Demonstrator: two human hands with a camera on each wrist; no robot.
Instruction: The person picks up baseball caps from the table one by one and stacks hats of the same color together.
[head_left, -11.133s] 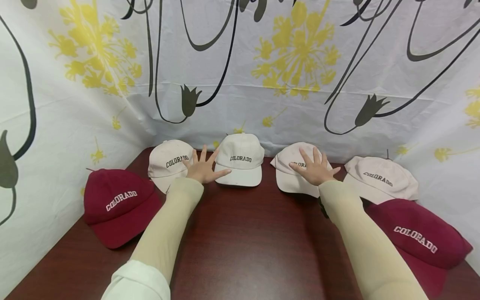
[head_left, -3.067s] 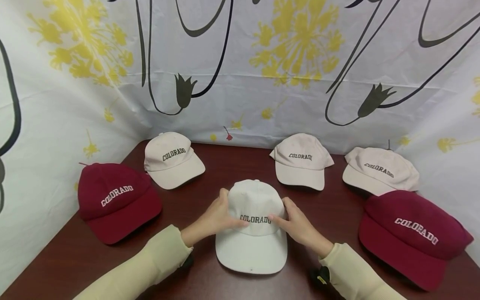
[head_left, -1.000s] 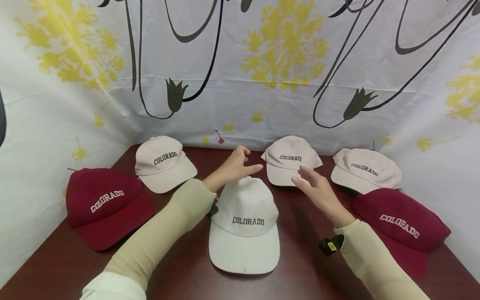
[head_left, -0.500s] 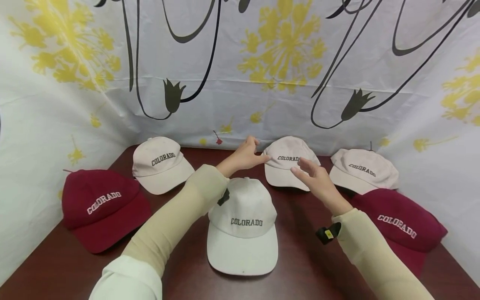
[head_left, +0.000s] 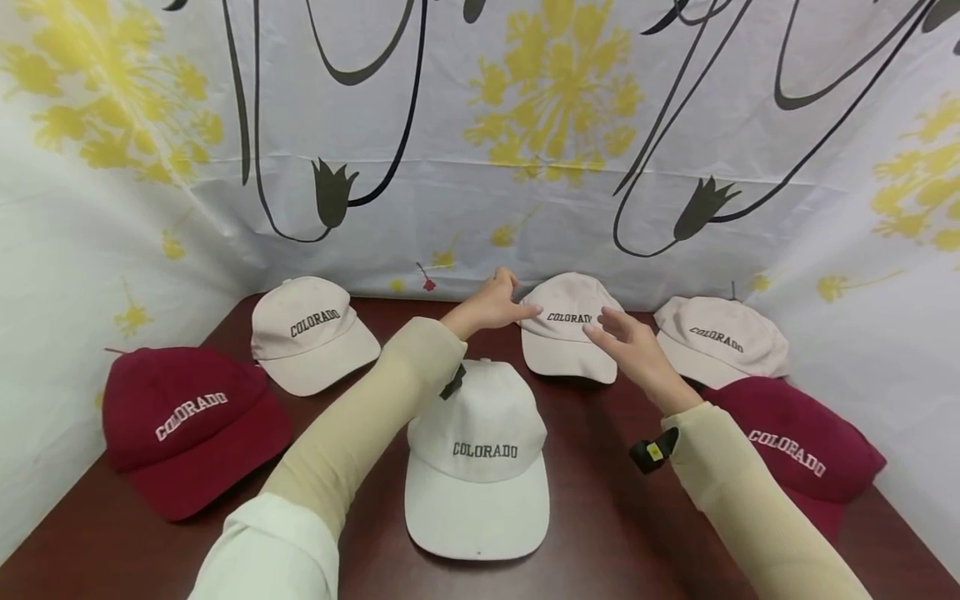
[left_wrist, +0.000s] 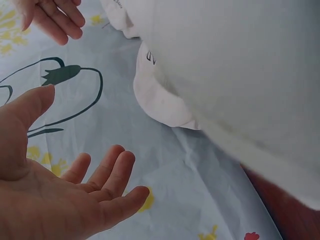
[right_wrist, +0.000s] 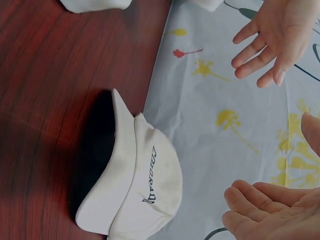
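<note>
Head view | left hand [head_left: 491, 303] and right hand [head_left: 634, 347]: fingers loosely apart, holding nothing | pale pink cap [head_left: 567, 335]: on table [head_left: 592, 517], seen between them, touching neither, brim pointing nearward | nearer hand: cannot tell

Six caps [head_left: 480, 437] on a table [head_left: 592, 517]

I wear pale-yellow sleeves [head_left: 363, 400] down to my bare left hand [head_left: 491, 304] and right hand [head_left: 637, 354], a white folded cuff [head_left: 277, 542] high on the left, and black pieces [head_left: 643, 458] under both sleeve ends, the right one bearing a yellow patch [head_left: 654, 451].
</note>
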